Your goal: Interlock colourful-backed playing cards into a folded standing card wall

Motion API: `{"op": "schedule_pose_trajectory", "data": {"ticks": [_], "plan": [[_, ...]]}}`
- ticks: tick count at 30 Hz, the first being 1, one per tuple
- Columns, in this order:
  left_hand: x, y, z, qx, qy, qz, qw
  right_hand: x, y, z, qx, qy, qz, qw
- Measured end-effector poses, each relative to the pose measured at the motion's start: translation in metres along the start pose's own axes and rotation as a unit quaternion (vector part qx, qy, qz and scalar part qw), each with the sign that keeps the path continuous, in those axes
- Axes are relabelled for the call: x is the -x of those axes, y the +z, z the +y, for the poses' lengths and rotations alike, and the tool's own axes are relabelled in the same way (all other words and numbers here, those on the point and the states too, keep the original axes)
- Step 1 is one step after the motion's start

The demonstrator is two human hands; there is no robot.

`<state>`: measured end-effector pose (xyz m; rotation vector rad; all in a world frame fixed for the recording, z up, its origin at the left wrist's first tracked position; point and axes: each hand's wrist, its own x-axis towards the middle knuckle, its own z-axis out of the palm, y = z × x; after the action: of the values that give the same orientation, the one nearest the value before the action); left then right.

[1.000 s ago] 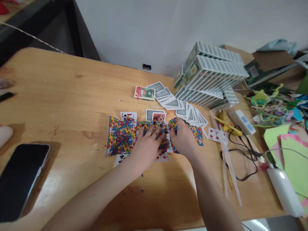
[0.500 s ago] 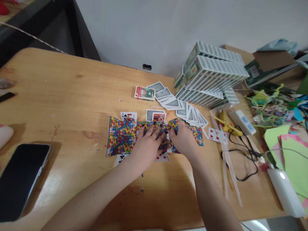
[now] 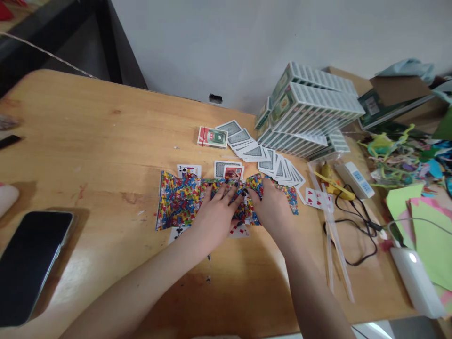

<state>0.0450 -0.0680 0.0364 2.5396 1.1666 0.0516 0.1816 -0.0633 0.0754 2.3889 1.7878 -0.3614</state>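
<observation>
A strip of glossy, multicoloured patterned paper [image 3: 178, 200] stretches across the table, creased into sections. My left hand [image 3: 216, 212] rests on its middle with fingers spread, pressing it down. On the right section, my right hand [image 3: 271, 202] has its fingers curled against the paper, thumb to the left; its fingertips are partly hidden. Playing cards stick out around the strip: a jack of spades [image 3: 189, 170] and a face-down card [image 3: 219, 168] above, a clubs card [image 3: 176, 232] and a diamonds card [image 3: 240, 231] below. Between my hands, a bit of another card shows.
Behind the paper lie a card box [image 3: 212, 137] and fanned face-down cards [image 3: 252, 151]. Stacked card boxes [image 3: 314, 108] stand by the wall. Rightward are clear plastic strips [image 3: 337, 249], black cable [image 3: 370, 245], a power strip [image 3: 356, 179] and a white power bank [image 3: 416, 282]. A phone [image 3: 31, 263] lies left.
My right hand has shifted slightly, its thumb and index finger a little further apart over the paper. My left hand stays in place.
</observation>
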Motion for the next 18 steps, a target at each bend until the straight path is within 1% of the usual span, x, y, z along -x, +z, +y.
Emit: {"op": "schedule_pose_trajectory", "data": {"ticks": [4, 6, 7, 9, 10, 11, 14, 16, 18], "plan": [[0.000, -0.001, 0.000, 0.001, -0.001, 0.005, 1.000, 0.003, 0.005, 0.000, 0.048, 0.026, 0.049, 0.997], [0.000, -0.002, 0.000, 0.003, 0.000, 0.005, 1.000, 0.005, 0.007, 0.003, 0.056, 0.042, 0.079, 0.994], [0.000, -0.002, 0.000, 0.004, 0.001, 0.005, 1.000, 0.007, 0.008, 0.005, 0.043, 0.048, 0.094, 0.993], [0.000, -0.002, -0.001, 0.006, 0.002, 0.005, 1.000, 0.012, 0.009, 0.011, -0.018, 0.053, 0.110, 0.992], [0.000, -0.001, -0.001, 0.006, 0.002, 0.005, 1.000, 0.016, 0.009, 0.015, -0.060, 0.045, 0.102, 0.992], [0.000, -0.001, -0.001, 0.006, 0.001, 0.005, 1.000, 0.021, 0.009, 0.018, -0.096, 0.037, 0.078, 0.992], [0.000, 0.001, -0.001, 0.004, 0.002, 0.008, 1.000, 0.037, 0.014, 0.026, -0.165, 0.019, -0.020, 0.986], [0.001, 0.001, -0.001, 0.002, 0.004, 0.008, 1.000, 0.046, 0.019, 0.028, -0.195, 0.022, -0.046, 0.980], [0.001, 0.000, -0.001, 0.003, 0.005, 0.005, 1.000, 0.051, 0.025, 0.027, -0.215, 0.021, -0.050, 0.975]]}}
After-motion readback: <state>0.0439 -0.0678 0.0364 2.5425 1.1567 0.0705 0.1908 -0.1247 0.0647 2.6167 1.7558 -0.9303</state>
